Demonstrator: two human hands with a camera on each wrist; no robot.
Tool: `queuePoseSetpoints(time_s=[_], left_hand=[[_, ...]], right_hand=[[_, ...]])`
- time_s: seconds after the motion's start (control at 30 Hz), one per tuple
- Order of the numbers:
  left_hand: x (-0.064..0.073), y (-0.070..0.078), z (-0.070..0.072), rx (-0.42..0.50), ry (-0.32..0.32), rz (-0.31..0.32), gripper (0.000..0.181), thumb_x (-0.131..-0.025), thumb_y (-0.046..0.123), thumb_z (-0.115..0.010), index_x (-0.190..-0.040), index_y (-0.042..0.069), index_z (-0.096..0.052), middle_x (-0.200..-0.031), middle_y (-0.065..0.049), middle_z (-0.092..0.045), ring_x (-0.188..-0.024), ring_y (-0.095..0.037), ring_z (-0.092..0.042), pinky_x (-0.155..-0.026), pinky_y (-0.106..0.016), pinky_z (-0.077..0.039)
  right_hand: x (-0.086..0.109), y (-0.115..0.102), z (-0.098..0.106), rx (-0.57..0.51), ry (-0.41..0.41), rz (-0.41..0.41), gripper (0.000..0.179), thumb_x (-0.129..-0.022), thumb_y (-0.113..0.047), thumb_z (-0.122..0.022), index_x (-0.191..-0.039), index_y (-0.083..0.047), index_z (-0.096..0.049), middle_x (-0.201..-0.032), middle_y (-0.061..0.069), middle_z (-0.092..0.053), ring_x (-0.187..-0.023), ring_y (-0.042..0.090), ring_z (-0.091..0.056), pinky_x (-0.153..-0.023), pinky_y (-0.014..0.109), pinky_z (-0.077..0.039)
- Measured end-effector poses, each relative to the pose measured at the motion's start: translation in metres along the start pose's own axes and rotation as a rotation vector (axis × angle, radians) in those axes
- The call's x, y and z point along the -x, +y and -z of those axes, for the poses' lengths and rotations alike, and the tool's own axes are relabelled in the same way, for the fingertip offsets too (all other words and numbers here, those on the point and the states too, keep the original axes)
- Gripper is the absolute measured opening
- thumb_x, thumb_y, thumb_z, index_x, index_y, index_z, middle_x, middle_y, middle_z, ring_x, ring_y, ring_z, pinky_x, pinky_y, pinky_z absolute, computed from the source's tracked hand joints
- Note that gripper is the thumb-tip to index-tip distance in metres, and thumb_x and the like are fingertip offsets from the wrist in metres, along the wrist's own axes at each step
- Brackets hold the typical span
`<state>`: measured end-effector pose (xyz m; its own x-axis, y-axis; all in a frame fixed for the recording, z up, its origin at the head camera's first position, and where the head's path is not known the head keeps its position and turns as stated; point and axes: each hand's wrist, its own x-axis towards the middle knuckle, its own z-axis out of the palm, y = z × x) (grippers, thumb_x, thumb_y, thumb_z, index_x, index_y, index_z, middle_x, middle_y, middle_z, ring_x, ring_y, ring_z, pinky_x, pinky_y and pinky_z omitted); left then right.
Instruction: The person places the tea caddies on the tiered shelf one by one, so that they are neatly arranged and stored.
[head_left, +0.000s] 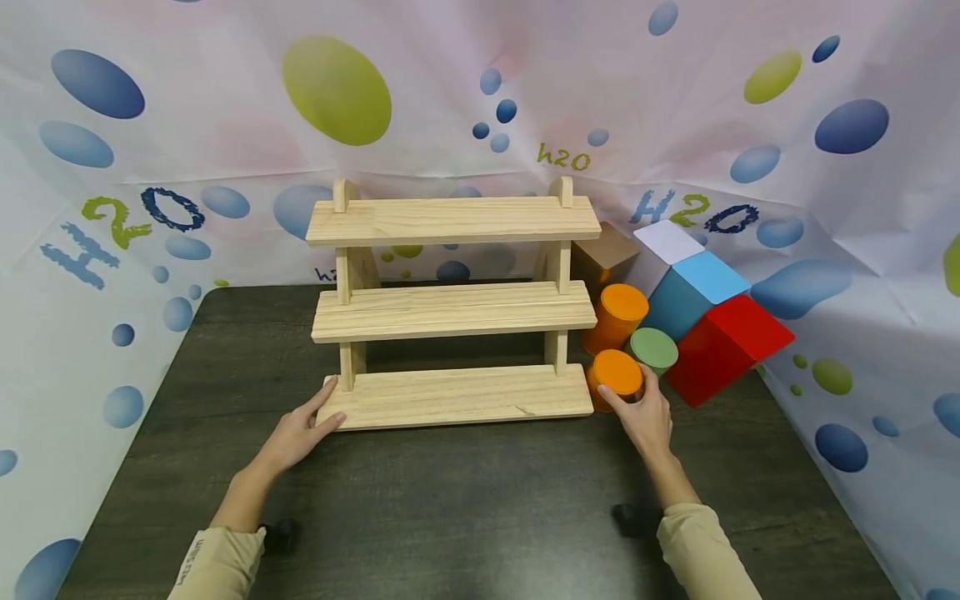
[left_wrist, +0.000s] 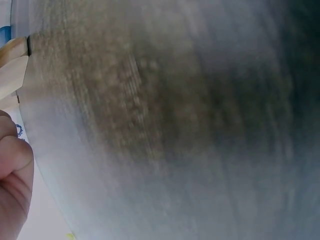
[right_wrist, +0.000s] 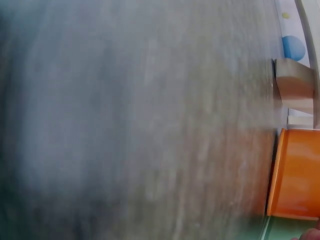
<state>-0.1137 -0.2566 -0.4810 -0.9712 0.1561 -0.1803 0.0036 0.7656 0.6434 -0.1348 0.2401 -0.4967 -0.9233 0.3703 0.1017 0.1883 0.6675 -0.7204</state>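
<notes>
A three-tier wooden shelf (head_left: 457,312) stands on the dark table. At the left end of its bottom board, my left hand (head_left: 292,437) touches the corner with thumb and forefinger spread. My right hand (head_left: 647,417) grips the front orange canister (head_left: 617,372), thumb on its near left side and fingers on its right. That canister stands upright beside the shelf's lower right end and shows large in the right wrist view (right_wrist: 300,172). A second orange canister (head_left: 622,308) is behind it, and a green canister (head_left: 654,348) stands close by the right fingers.
Boxes crowd behind the canisters: a brown box (head_left: 603,247), a white box (head_left: 663,246), a blue box (head_left: 697,287) and a red box (head_left: 727,346). A printed white sheet (head_left: 450,83) hangs behind the table (head_left: 450,508) and along both sides.
</notes>
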Motion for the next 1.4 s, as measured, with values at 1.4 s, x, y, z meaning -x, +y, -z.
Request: queuePoseSetpoints(time_s=[1.4], left_hand=[[0.001, -0.001, -0.002, -0.027, 0.020, -0.027, 0.069, -0.093, 0.038, -0.050, -0.146, 0.007, -0.018, -0.130, -0.038, -0.038, -0.093, -0.038, -0.058, -0.073, -0.049, -0.045]], right_hand=[[0.027, -0.073, 0.018, -0.406, -0.120, 0.315, 0.072, -0.069, 0.002, -0.076, -0.130, 0.006, -0.038, -0.124, 0.021, -0.047, -0.101, 0.007, -0.041, -0.086, 0.010, -0.034]])
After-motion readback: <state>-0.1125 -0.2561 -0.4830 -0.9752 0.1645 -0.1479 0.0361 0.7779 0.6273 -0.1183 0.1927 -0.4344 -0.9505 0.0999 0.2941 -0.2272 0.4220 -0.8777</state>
